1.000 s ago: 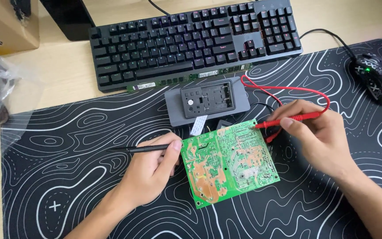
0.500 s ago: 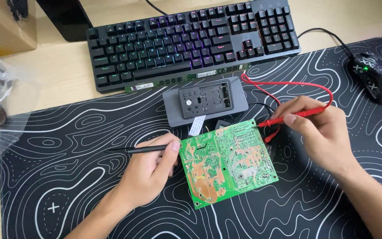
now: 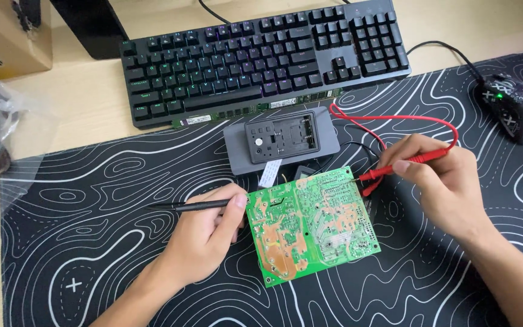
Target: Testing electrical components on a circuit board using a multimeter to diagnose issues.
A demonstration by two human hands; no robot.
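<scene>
Fingers of the left hand [image 3: 204,239] pinch a thin black probe [image 3: 183,206]; right hand [image 3: 440,178] grips a glossy red probe [image 3: 404,165] at the flat green circuit board [image 3: 311,224].

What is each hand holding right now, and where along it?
The left hand pinches the black probe near its tip end, at the green circuit board. The right hand grips the red probe around its handle's middle.

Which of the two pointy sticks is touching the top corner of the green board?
The red probe in the right hand. Its tip meets the green board at the top right edge; the black probe sits at the left edge.
</scene>
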